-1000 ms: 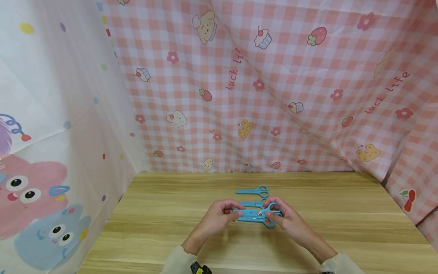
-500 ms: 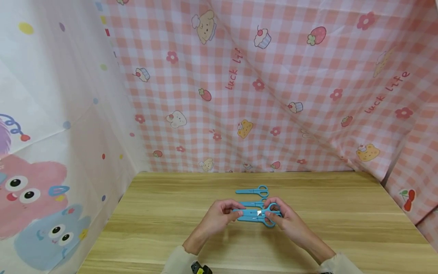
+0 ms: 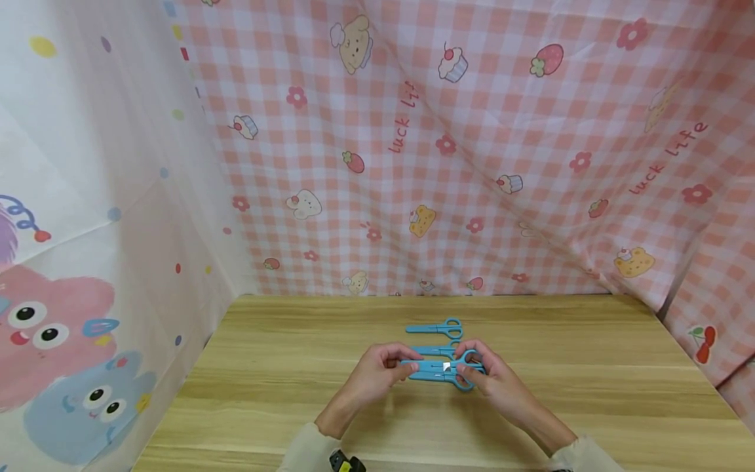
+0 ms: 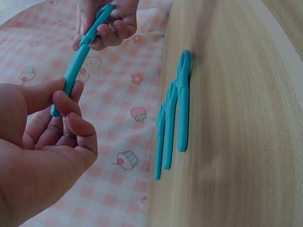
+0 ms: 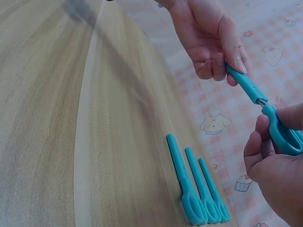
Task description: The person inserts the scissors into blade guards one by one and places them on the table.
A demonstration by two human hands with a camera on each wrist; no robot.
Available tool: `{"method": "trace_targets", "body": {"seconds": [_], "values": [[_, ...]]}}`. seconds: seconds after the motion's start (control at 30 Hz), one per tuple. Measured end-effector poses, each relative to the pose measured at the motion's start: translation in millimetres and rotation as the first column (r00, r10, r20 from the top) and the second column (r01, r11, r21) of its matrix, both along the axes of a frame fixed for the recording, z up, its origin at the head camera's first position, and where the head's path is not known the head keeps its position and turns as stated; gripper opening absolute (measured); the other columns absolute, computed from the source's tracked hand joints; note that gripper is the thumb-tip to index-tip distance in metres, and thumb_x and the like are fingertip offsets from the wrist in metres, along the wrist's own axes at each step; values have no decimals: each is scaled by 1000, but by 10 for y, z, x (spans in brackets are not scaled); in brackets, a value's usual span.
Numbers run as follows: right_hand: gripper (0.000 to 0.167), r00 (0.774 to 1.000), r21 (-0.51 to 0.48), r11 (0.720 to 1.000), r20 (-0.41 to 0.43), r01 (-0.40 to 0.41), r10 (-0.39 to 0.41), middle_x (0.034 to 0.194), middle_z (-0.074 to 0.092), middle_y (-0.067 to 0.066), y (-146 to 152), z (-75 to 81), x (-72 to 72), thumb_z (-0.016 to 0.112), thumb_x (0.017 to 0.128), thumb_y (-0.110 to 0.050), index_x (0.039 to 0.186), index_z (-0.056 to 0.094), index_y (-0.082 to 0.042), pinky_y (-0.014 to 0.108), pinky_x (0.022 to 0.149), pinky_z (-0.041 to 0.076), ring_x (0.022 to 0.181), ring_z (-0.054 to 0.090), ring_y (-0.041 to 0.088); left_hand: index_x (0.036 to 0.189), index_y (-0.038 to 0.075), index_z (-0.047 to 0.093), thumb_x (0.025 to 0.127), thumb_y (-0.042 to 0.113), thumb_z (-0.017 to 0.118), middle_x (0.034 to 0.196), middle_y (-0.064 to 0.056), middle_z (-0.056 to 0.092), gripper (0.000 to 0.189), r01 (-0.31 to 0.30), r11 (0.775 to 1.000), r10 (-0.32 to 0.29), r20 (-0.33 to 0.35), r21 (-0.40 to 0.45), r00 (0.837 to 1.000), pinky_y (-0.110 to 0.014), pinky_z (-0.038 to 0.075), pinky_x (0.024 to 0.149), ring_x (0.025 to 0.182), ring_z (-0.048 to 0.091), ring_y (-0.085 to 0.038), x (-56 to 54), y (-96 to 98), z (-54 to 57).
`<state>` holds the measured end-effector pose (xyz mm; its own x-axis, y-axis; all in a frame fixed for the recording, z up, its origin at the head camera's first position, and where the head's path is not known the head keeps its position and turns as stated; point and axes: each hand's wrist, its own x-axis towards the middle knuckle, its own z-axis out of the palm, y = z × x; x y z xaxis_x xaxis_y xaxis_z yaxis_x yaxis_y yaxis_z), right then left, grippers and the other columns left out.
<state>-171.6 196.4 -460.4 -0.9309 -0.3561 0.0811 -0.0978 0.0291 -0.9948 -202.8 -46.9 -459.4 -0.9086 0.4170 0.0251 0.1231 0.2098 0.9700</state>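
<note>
Both hands hold one pair of blue scissors (image 5: 282,137) above the table. My left hand (image 3: 371,379) pinches its blue blade cover (image 4: 75,68) near the tip end, between thumb and fingers. At the other end, my right hand (image 3: 501,387) grips the looped handles. A short bit of bare metal blade (image 5: 261,102) shows between cover and handles in the right wrist view. Below lie three more covered blue scissors side by side on the table: the nearest (image 4: 183,118), a middle one (image 4: 169,127) and the farthest (image 3: 433,328). Their handles all point right in the head view.
The wood-grain table (image 3: 283,380) ends at a pink checked cloth (image 3: 330,216) hanging behind it. On the left hangs a white cloth (image 3: 135,196) with cartoon prints. A black and yellow device (image 3: 347,463) sits at the left sleeve.
Compared with a second ago, a brighter patch of metal shows between the cover and the handles of the held scissors. Both hands stay almost in place.
</note>
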Motion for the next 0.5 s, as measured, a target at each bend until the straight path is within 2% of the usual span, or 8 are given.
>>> {"method": "trace_targets", "body": {"seconds": [0.1,0.33,0.5], "values": [[23,1000,-5,1000,-2,2,-2,95,49,9,-2,-3,-1,55,101,-8,117,43,2,27,75,50,83,58,15,107,1,72,93,11,69,81,-6,67,18,-1,1000,1,-3,0,1000,-20,43,60,69,54,-10,-3,3,2],[20,1000,-12,1000,8,8,-8,97,48,9,-10,-4,5,55,100,-8,116,44,-1,27,76,50,84,57,16,104,4,74,92,11,70,88,-20,68,14,-5,1000,5,-11,-3,1000,-18,42,58,67,54,-9,-1,9,0],[20,1000,-22,1000,12,7,-7,97,48,9,-11,-8,8,55,101,-7,116,44,0,27,76,51,85,58,16,105,3,73,92,10,69,85,-15,68,15,-2,1000,2,-19,-6,1000,-18,41,57,66,53,-9,-4,14,-14]]}}
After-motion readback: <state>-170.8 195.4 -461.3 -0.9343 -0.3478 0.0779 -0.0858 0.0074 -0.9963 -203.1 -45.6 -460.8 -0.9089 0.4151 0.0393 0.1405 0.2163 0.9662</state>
